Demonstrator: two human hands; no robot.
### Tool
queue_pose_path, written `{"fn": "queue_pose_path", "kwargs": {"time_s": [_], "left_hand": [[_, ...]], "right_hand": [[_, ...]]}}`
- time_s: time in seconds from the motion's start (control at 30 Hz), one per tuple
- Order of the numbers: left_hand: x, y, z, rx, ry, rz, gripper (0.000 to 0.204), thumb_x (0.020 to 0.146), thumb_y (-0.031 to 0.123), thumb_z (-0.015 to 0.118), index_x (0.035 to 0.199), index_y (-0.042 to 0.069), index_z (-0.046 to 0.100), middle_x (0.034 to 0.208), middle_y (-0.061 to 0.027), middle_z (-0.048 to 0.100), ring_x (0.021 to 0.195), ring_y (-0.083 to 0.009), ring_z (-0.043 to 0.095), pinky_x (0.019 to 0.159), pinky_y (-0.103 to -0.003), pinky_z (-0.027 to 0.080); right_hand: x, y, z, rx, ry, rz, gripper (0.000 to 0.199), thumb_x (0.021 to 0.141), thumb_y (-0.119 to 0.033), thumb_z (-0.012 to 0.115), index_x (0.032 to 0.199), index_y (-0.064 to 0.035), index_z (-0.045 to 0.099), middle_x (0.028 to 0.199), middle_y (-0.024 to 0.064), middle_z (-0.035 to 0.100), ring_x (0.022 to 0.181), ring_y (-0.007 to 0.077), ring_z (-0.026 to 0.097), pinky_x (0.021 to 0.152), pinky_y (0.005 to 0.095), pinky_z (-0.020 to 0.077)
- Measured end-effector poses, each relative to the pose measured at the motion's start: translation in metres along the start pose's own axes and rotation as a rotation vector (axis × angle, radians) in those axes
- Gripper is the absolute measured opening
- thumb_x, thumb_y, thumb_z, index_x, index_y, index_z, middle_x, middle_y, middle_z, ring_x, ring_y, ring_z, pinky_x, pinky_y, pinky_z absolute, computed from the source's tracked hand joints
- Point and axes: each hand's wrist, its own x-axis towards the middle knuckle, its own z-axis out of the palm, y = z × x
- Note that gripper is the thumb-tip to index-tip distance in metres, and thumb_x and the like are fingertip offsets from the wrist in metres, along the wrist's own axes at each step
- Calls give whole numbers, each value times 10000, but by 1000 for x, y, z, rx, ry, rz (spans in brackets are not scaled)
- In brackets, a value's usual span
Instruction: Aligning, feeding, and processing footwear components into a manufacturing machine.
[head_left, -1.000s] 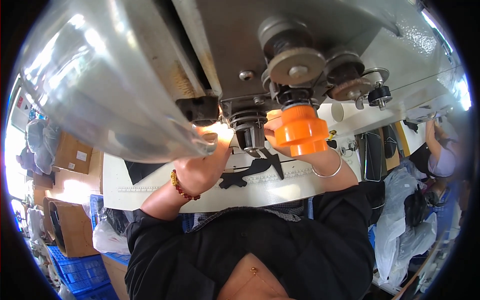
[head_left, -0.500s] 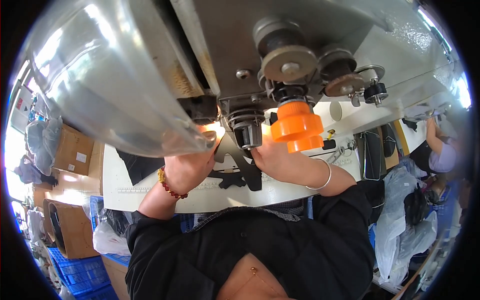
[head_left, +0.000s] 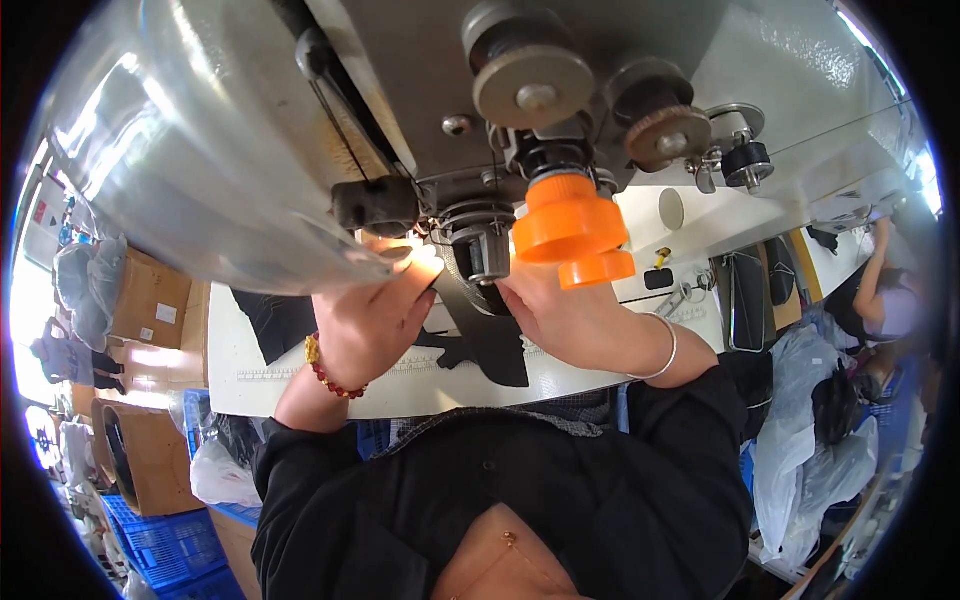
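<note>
Under the grey sewing-machine head (head_left: 420, 90), flat black fabric piece (head_left: 490, 345) on the white table (head_left: 300, 385), long axis toward the body, between left hand (head_left: 375, 320) and right hand (head_left: 560, 315), both pressed flat, fingers together, neither pinching, equally near.

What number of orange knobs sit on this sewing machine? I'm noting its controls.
2. A large orange knob sits at the front of the machine head, above the right hand; a smaller orange knob sits just below it. Others may be hidden behind the head.
</note>
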Motion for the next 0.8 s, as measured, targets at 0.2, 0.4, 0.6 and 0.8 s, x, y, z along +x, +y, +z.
{"fn": "queue_pose_path", "kwargs": {"time_s": [0.2,0.4,0.6,0.8], "left_hand": [[5,12,-1,103,7,94,211,636,13,704,842,57,686,801,-48,650,721,-231,652,636,-334,522],[4,7,1,70,-13,29,202,664,32,713,860,76,705,854,-49,668,766,-239,643,656,-355,511],[-6,-2,11,171,-18,-37,216,695,110,741,908,145,729,924,-17,670,852,-237,627,718,-390,488],[-3,-4,8,169,-45,-13,245,706,117,736,949,137,711,931,-1,673,876,-245,631,750,-417,495]], "right_hand": [[-1,1,4,28,16,-34,98,745,-67,622,833,-39,589,620,105,555,522,306,577,438,410,417],[1,-3,3,99,-9,-12,134,747,-62,608,877,-38,628,598,106,563,532,307,596,452,410,433],[0,4,19,72,12,-53,239,708,-59,621,941,-77,667,569,74,554,498,289,582,446,401,431],[4,3,21,53,10,-61,286,711,-74,648,990,-119,685,650,51,591,501,265,580,445,381,430]]}}
